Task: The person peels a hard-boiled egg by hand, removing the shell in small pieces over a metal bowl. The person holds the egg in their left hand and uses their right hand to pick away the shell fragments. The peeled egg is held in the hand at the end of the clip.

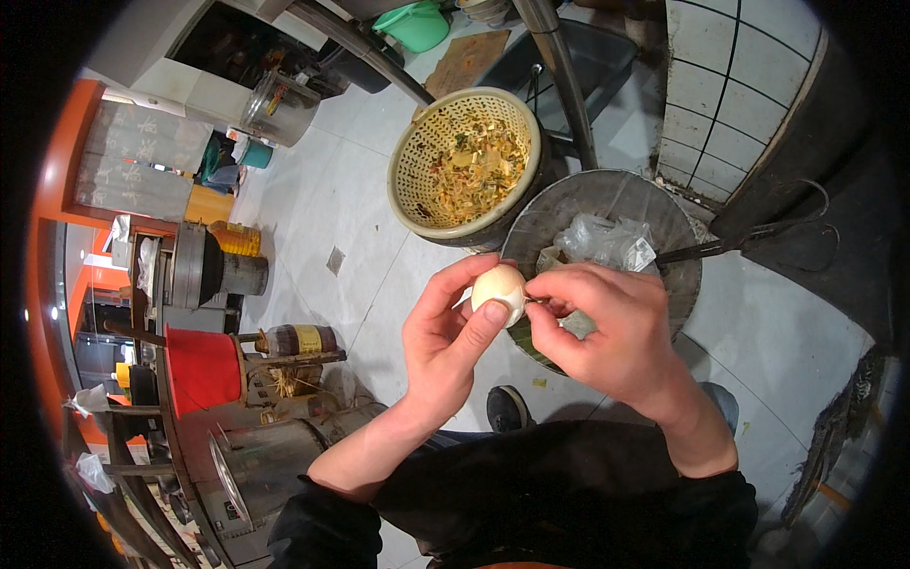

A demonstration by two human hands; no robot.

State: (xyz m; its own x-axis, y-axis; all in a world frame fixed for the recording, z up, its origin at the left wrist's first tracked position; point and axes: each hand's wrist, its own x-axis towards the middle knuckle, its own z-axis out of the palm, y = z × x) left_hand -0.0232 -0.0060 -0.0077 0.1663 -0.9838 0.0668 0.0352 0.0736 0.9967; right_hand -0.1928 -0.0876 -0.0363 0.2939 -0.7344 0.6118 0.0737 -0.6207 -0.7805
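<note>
A pale, smooth egg [498,290] sits in my left hand [455,320], held between the thumb and fingers. It looks partly peeled, with a whiter patch low on its right side. The thumb and forefinger of my right hand [604,320] pinch together at the egg's right edge; a small dark bit shows between them, too small to name. Both hands are above the near left rim of a large round bin [686,299] with a clear liner and crumpled plastic bags [604,238] in it.
Beyond the bin stands a cream plastic colander [409,163] of food scraps. Metal tongs [718,245] reach over the bin's right rim. A tiled wall [725,92] rises at the right. At the left are a red bucket [202,370] and a bottle of dark liquid [298,340].
</note>
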